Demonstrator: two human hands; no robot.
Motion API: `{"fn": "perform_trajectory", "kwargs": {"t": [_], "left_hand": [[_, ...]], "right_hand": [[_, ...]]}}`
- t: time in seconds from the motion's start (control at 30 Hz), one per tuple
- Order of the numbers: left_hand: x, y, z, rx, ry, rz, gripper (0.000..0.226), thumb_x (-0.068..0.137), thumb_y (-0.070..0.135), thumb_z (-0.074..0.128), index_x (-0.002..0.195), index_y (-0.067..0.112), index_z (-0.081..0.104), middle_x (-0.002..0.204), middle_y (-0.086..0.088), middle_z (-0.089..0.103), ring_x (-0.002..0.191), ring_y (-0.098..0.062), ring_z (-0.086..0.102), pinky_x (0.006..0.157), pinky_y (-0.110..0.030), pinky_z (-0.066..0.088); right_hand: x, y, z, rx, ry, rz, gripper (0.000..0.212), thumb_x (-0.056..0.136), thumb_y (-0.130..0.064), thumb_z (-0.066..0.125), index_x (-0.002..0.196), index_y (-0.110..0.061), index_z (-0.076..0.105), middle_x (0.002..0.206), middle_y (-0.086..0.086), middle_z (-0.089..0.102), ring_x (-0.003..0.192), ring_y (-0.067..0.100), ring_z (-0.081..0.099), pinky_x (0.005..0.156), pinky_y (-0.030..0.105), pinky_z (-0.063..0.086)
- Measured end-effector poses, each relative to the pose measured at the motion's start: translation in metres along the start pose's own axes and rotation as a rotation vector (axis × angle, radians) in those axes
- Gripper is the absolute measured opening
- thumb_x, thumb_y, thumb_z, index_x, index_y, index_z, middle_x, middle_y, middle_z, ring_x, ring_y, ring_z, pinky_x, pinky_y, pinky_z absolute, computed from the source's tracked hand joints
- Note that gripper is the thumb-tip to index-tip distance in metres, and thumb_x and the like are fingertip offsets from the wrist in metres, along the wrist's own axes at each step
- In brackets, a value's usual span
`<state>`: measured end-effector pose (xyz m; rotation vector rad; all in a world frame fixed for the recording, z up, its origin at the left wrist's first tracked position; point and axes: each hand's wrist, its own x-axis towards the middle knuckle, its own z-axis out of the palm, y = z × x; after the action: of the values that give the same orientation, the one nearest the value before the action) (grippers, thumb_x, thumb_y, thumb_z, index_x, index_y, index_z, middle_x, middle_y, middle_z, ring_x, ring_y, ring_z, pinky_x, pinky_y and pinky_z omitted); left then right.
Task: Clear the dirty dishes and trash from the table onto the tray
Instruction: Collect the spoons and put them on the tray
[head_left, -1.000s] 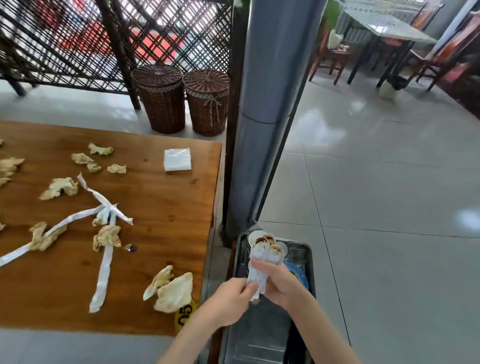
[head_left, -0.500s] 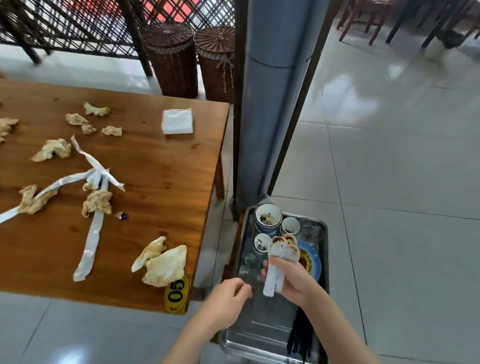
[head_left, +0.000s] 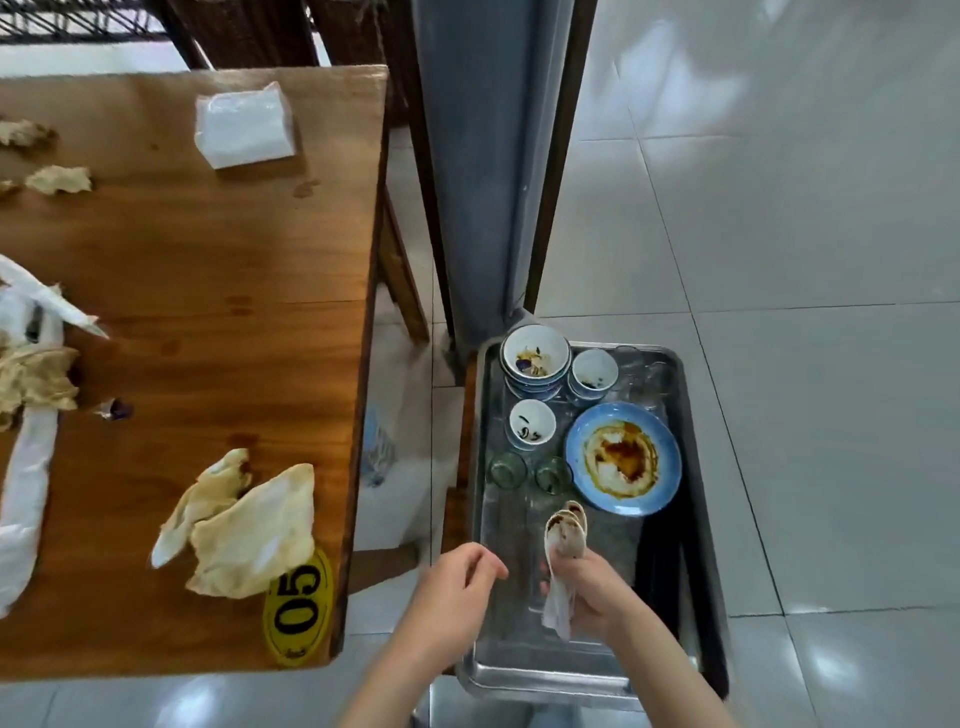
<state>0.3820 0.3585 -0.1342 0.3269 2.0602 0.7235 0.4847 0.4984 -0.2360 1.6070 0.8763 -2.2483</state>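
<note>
1. The right hand (head_left: 592, 592) has its fingers curled around the handles of a little stack of white ceramic spoons (head_left: 565, 540), and it's holding them over the near bare part of the metal tray (head_left: 545, 670). The left hand (head_left: 457, 587) is just beside it with loosely curled fingers and nothing in it.

2. Handling-wise, I'd guess these spoons are stiff, fairly light, and chippy if dropped. They look greasy too, with brown sauce in the bowls, so they're probably slippery. Gripping them by the bunched handles like this seems right, since it keeps fingers out of the sauce and keeps the nested stack from fanning out.

3. As for direction, the long axis runs roughly away from the person. The bowls point toward the far end of the tray, more or less at the blue plate (head_left: 623, 457), and the handle ends stick out the bottom of the fist toward the camera. The stack is tilted up a bit rather than lying flat.

4. The far half of the tray already holds the stacked bowls (head_left: 535, 358), two small cups (head_left: 595, 371) and a couple of glasses (head_left: 509, 470).

5. The wooden table (head_left: 234, 312) still has crumpled napkins (head_left: 244, 525), paper strips and a white tissue pack (head_left: 244, 124) on it, so there's plenty of trash left.
</note>
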Motion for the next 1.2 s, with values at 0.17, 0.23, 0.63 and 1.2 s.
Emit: {"fn": "perform_trajectory", "kwargs": {"t": [0.17,0.23,0.63,1.2], "left_hand": [[0.015,-0.017,0.008,-0.017,0.01,-0.007,0.024,0.1,0.03,0.038,0.086,0.031,0.058,0.069,0.013,0.051,0.063,-0.001,0.048,0.051,-0.012,0.035],[0.019,-0.023,0.01,-0.022,0.012,-0.014,0.025,0.101,0.029,0.037,0.087,0.03,0.058,0.067,0.011,0.052,0.061,-0.001,0.048,0.051,-0.012,0.036],[0.031,-0.04,0.02,-0.073,0.011,-0.085,0.025,0.101,0.028,0.036,0.09,0.027,0.059,0.071,0.005,0.055,0.066,-0.006,0.052,0.048,-0.006,0.038],[0.035,-0.033,0.03,-0.12,-0.003,-0.061,0.028,0.101,0.029,0.035,0.092,0.024,0.061,0.067,0.003,0.053,0.057,-0.005,0.046,0.047,-0.012,0.036]], "right_hand": [[0.026,0.019,-0.014,0.086,0.024,0.095,0.021,0.09,0.008,0.042,0.098,-0.006,0.055,0.084,0.012,0.053,0.071,0.023,0.052,0.062,0.035,0.047],[0.032,0.022,-0.021,0.165,0.06,0.102,0.018,0.092,0.006,0.046,0.099,-0.008,0.055,0.086,0.011,0.052,0.074,0.021,0.052,0.065,0.034,0.047],[0.061,0.025,-0.059,0.279,0.239,0.097,0.024,0.096,-0.004,0.048,0.119,0.001,0.052,0.086,0.009,0.062,0.069,0.018,0.051,0.062,0.029,0.042],[0.058,0.014,-0.079,0.312,0.279,0.251,0.012,0.087,-0.016,0.067,0.079,-0.008,0.062,0.075,0.005,0.059,0.069,0.016,0.054,0.058,0.031,0.044]]}}
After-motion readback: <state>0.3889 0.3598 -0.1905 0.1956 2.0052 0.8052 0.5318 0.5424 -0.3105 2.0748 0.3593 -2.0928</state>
